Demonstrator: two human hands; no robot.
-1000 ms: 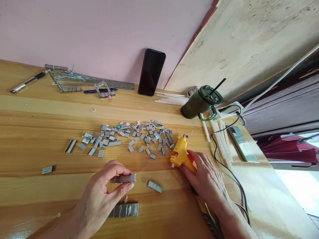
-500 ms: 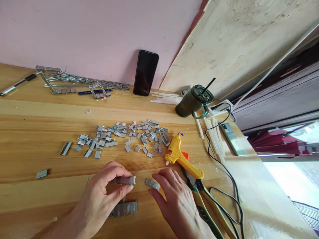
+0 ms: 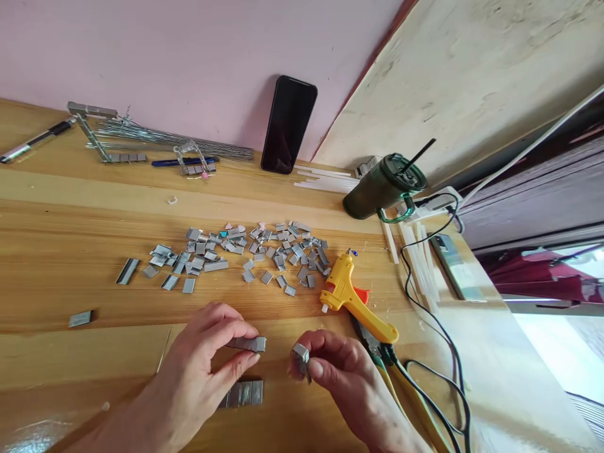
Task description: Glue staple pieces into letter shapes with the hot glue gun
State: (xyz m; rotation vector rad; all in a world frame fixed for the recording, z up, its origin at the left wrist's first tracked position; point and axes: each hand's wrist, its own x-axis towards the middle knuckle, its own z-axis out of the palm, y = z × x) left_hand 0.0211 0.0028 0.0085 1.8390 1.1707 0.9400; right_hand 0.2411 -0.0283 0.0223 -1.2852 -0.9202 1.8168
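My left hand (image 3: 207, 371) is closed, pinching a grey metal strip (image 3: 252, 343) between thumb and fingers. The strip points right, its left end hidden behind the fingers. My right hand (image 3: 346, 374) is closed too, holding a short jointed grey metal piece (image 3: 301, 353) off the table, one end turned toward me. A gap separates the two held pieces. On the table just below my left hand lies a row of joined grey metal segments (image 3: 248, 393), partly covered by the hand. Many loose small folded metal pieces (image 3: 283, 251) are scattered beyond both hands.
A yellow glue gun (image 3: 353, 296) lies right of the pile, over green-handled pliers (image 3: 372, 343) and a black cable (image 3: 438, 321). Behind stand a phone (image 3: 289, 126) and a dark green mug (image 3: 384, 189). Thin metal rods (image 3: 165, 141) and a pen (image 3: 40, 141) lie back left.
My right hand has picked the jointed metal piece up off the table and turned it on end. My left hand keeps its strip. The view has shifted slightly.
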